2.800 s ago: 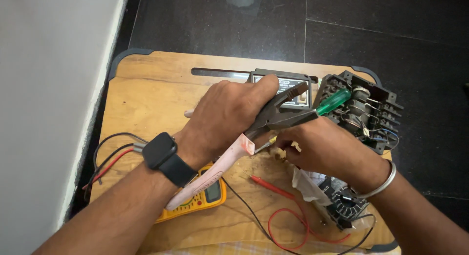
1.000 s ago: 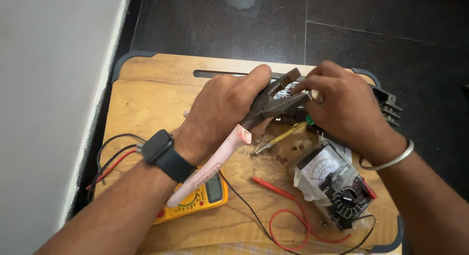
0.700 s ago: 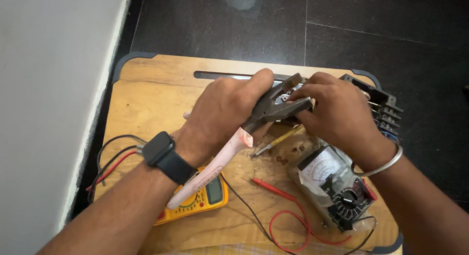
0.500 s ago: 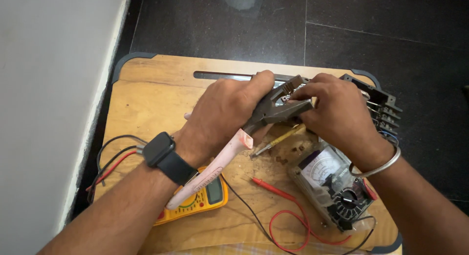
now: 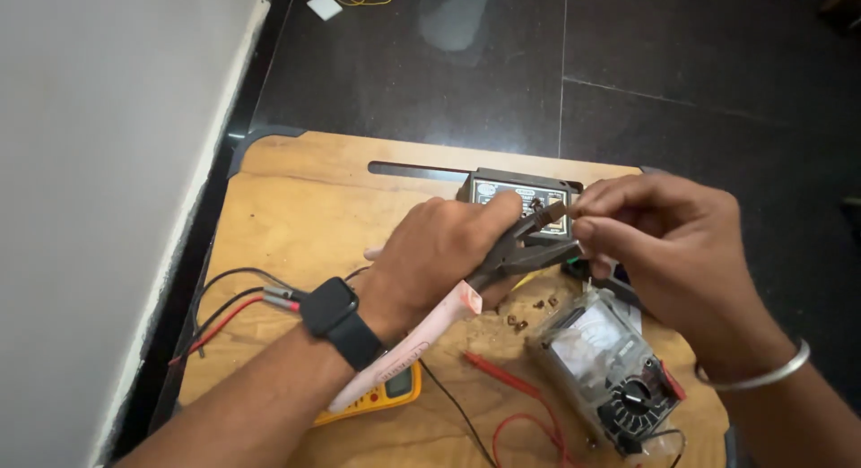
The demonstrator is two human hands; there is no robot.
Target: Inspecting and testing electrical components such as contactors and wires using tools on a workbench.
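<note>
Left hand [image 5: 439, 257]: at centre frame, gripped the pink-handled steel pliers [image 5: 466, 298], jaws pinching a small part.
Right hand [image 5: 668, 248]: fingertips pinched narrow at the pliers' tip.
Progress: clear-cased analogue meter [image 5: 610, 360] lay opened at lower right; small brass screws [image 5: 529, 311] were loose on the wooden worktop [image 5: 305, 208]; reassembly remained.

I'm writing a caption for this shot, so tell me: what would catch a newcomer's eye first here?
At the centre of the wooden board, the left hand grips pliers with pale pink handles, while the right hand pinches something small at their tip. In front of the right hand lies a clear-cased analog meter. A yellow multimeter peeks from under the left wrist.
</note>
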